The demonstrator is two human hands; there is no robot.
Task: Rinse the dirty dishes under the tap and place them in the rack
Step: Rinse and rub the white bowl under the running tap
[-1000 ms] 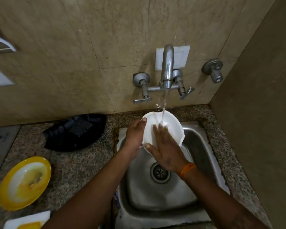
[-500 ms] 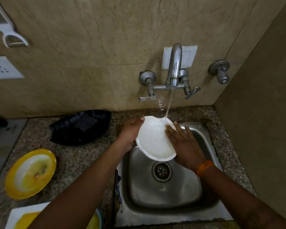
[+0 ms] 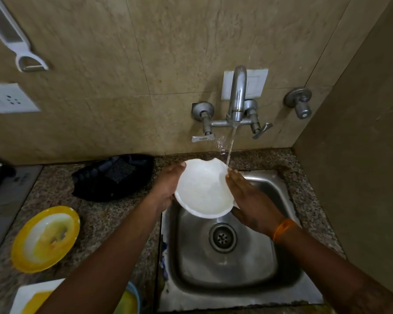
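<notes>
I hold a white bowl (image 3: 202, 189) over the back of the steel sink (image 3: 279, 298), its hollow facing up with water in it. My left hand (image 3: 166, 189) grips its left rim. On the right rim rests my right hand (image 3: 247, 200), fingers flat and together against the edge. The wall tap (image 3: 237, 98) runs, and its stream lands at the bowl's far right edge by my right fingertips. A dirty yellow plate (image 3: 43, 239) lies on the counter at the left. Two more soiled dishes, a white square one (image 3: 32, 295) and a blue-rimmed one (image 3: 129, 300), sit at the bottom left.
A black tray (image 3: 95, 184) holding a dark scrub pad (image 3: 120, 169) sits on the granite counter behind the yellow plate. The side wall stands close on the right of the sink. A peeler (image 3: 21, 48) and a socket (image 3: 9, 98) are on the back wall. No rack is in view.
The bowl has tipped from standing on edge under the stream to lying hollow-up. My right hand has slid from its inner face to its right rim. The view shifted right.
</notes>
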